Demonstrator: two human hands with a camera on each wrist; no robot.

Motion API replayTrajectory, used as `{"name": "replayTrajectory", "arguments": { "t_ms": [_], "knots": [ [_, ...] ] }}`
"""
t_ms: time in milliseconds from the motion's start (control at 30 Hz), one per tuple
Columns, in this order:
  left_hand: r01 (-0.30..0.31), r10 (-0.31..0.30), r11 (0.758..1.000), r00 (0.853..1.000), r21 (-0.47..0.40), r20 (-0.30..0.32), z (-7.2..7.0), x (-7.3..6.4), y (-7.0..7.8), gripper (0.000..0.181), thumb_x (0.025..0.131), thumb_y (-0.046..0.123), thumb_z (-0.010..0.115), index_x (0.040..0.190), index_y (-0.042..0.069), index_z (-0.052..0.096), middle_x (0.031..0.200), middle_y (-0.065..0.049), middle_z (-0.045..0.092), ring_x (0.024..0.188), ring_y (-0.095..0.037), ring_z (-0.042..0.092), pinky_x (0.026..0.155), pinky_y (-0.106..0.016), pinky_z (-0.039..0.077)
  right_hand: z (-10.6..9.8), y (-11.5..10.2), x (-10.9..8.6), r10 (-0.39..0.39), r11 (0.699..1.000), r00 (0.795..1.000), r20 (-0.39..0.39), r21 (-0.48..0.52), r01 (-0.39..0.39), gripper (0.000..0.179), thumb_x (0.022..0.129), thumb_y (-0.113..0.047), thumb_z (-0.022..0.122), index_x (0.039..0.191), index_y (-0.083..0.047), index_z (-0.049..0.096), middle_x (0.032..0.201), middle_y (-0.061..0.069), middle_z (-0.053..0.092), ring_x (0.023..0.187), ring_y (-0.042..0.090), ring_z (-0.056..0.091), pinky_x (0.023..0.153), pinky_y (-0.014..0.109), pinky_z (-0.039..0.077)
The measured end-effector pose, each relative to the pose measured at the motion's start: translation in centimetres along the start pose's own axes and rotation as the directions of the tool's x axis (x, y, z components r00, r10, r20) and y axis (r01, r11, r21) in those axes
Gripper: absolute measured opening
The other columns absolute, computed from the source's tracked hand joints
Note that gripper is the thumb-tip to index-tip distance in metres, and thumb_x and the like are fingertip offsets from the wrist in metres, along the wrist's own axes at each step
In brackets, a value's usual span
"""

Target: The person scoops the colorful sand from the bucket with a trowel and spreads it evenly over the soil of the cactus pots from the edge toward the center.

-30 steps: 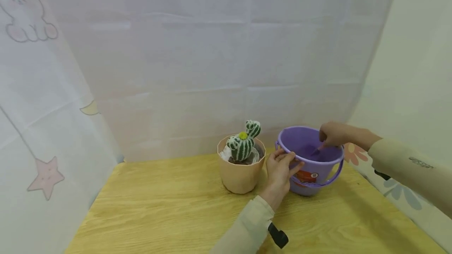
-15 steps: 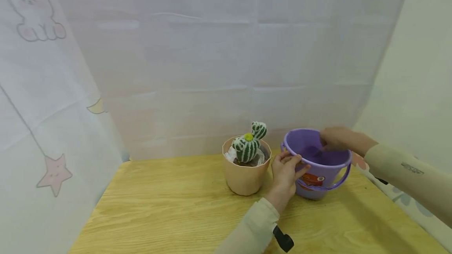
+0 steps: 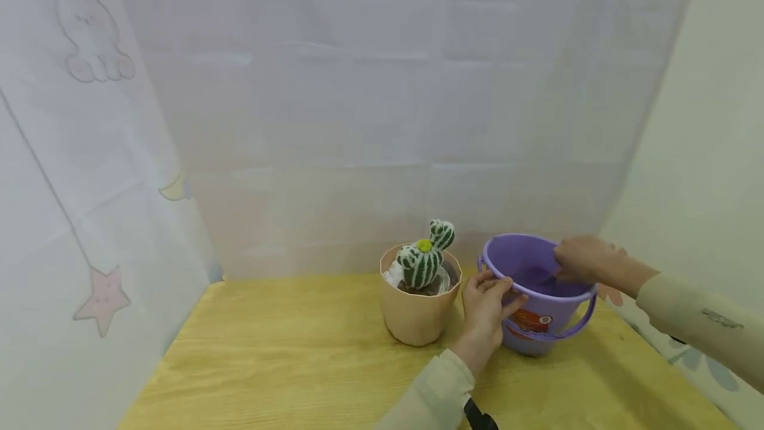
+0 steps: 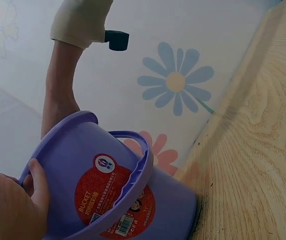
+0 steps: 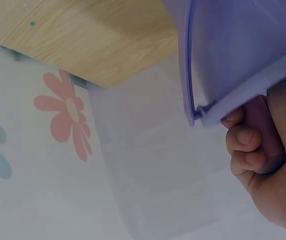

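A purple bucket with a red label stands upright at the right of the table. At its near left rim, my left hand holds the edge between thumb and fingers. In the left wrist view, part of the left hand shows beside the bucket wall. My right hand reaches over the far right rim into the bucket. In the right wrist view, the right hand has its fingers curled round a purple handle. The tool's working end is hidden inside the bucket.
Left of the bucket, a peach pot holds a green-and-white knitted cactus with a yellow flower and white stuffing. The wooden table meets a pale cloth backdrop behind. The bucket's handle hangs down at the front.
The right hand has moved lower into the bucket with the purple-handled tool, whose shaft showed earlier. The left hand stays on the rim. The head view has shifted slightly.
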State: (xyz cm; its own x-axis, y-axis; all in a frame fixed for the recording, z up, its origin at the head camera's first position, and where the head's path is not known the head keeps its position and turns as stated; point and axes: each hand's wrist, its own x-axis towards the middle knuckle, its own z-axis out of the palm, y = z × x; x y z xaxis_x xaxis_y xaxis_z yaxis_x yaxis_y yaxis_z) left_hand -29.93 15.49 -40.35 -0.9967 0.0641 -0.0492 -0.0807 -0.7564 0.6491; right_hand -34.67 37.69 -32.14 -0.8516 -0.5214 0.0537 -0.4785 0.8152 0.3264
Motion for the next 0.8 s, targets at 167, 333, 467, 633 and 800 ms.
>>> {"name": "replayTrajectory", "arguments": {
  "t_ms": [167, 333, 467, 633, 800],
  "knots": [
    [-0.005, 0.005, 1.0, 1.0, -0.013, 0.003, -0.1, 0.0, -0.2, 0.035, 0.085, -0.012, 0.072, 0.114, -0.004, 0.054, 0.095, -0.017, 0.057, 0.077, -0.025, 0.066, 0.069, -0.047, 0.062, 0.6, 0.5, 0.2, -0.031, 0.999, 0.999, -0.027, -0.045, 0.03, 0.038, 0.08, -0.022, 0.082, 0.064, -0.02, 0.048, 0.063, -0.007, 0.047, 0.055, 0.013, 0.044, 0.048, 0.036, 0.047],
    [-0.018, 0.018, 1.0, 1.0, -0.015, 0.009, -0.2, 0.1, -0.1, 0.033, 0.087, -0.013, 0.07, 0.115, -0.005, 0.054, 0.094, -0.016, 0.057, 0.076, -0.025, 0.066, 0.069, -0.046, 0.062, 1.8, 0.5, 0.8, -0.056, 0.998, 0.998, -0.013, -0.043, 0.055, 0.043, 0.084, -0.023, 0.081, 0.063, -0.022, 0.044, 0.061, -0.009, 0.044, 0.053, 0.01, 0.044, 0.047, 0.031, 0.045],
    [-0.015, 0.015, 1.0, 1.0, -0.011, 0.011, -0.1, 0.0, -0.2, 0.034, 0.087, -0.012, 0.07, 0.116, -0.004, 0.054, 0.095, -0.016, 0.056, 0.077, -0.025, 0.065, 0.07, -0.045, 0.062, 2.5, 0.5, 0.8, -0.064, 0.997, 0.998, -0.029, -0.042, 0.063, 0.044, 0.082, -0.022, 0.081, 0.061, -0.022, 0.042, 0.06, -0.009, 0.042, 0.052, 0.009, 0.042, 0.046, 0.029, 0.043],
    [-0.01, 0.01, 1.0, 1.0, -0.006, 0.01, -0.1, -0.2, -0.4, 0.035, 0.088, -0.011, 0.07, 0.118, -0.005, 0.053, 0.096, -0.016, 0.055, 0.078, -0.025, 0.064, 0.069, -0.044, 0.062, 3.1, 0.8, 0.8, -0.076, 0.996, 0.996, -0.044, -0.047, 0.074, 0.042, 0.076, -0.02, 0.081, 0.061, -0.022, 0.042, 0.059, -0.01, 0.042, 0.051, 0.009, 0.041, 0.045, 0.028, 0.043],
    [-0.019, 0.019, 1.0, 1.0, -0.011, 0.017, -0.1, -0.1, -0.5, 0.034, 0.088, -0.011, 0.071, 0.116, -0.004, 0.053, 0.096, -0.016, 0.055, 0.078, -0.025, 0.064, 0.069, -0.044, 0.062, 3.2, 1.2, 0.9, -0.069, 0.997, 0.995, -0.073, -0.034, 0.067, 0.043, 0.075, -0.018, 0.081, 0.06, -0.021, 0.041, 0.058, -0.009, 0.041, 0.05, 0.009, 0.04, 0.045, 0.028, 0.044]
  ]
}}
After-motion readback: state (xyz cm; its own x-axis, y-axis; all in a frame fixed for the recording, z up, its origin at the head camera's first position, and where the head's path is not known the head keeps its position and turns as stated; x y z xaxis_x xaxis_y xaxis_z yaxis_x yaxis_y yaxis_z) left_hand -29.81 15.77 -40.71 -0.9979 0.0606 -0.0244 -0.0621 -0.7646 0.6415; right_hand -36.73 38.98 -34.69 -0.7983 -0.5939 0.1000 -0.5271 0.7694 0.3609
